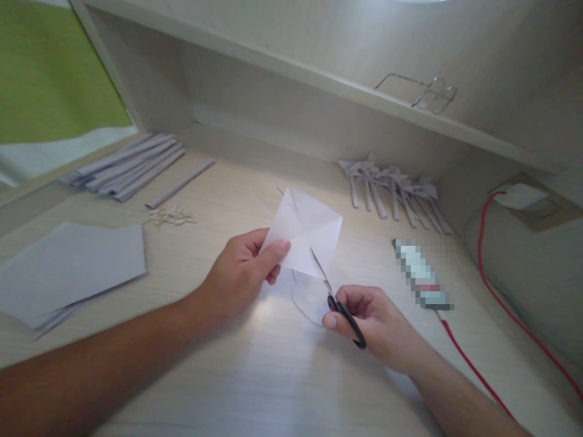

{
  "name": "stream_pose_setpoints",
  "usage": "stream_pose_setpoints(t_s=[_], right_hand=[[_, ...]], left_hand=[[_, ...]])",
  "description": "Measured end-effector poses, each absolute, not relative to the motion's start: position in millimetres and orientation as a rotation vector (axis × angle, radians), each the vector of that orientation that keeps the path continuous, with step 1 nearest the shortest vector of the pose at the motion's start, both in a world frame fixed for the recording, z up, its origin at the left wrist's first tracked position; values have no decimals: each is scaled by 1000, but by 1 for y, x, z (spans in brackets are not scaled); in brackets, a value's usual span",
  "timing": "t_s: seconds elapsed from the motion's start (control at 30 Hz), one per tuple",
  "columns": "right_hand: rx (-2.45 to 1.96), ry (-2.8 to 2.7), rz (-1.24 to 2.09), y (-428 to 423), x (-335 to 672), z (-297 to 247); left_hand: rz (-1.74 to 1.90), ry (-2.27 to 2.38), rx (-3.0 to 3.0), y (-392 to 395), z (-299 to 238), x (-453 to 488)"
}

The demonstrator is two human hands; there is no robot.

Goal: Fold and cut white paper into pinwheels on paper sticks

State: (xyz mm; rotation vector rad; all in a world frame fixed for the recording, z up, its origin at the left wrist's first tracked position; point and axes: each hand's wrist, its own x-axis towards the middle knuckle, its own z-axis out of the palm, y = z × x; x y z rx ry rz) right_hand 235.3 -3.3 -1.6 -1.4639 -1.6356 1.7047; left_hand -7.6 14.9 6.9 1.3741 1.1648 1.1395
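My left hand (250, 261) pinches a white square of paper (314, 221) by its left edge, thumb on top. Crease lines cross the paper, and a slit shows near its upper corner. My right hand (368, 321) grips black-handled scissors (334, 297), thumb and fingers at the handles. The scissor blades reach over the paper's lower edge and point toward its middle. Whether the lower blade is under the paper is hard to make out. Below the paper a thin, pale curved strand lies on the desk, partly hidden.
At left lie stacked paper sheets (77, 261), rolled paper tubes (132, 164), one separate tube (180, 184) and small pale pieces (170, 215). Paper pinwheels (394, 188) lie back right. A phone (421, 273) with a red cable (473, 364) is at right. Eyeglasses (428, 94) rest on the shelf above.
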Motion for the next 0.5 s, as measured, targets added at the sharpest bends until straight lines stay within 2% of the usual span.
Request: stream_pose_setpoints(t_s=[0.5], right_hand=[[-1463, -1574, 1699, -3, 232, 2]], left_hand=[[1128, 1170, 1385, 14, 7, -7]])
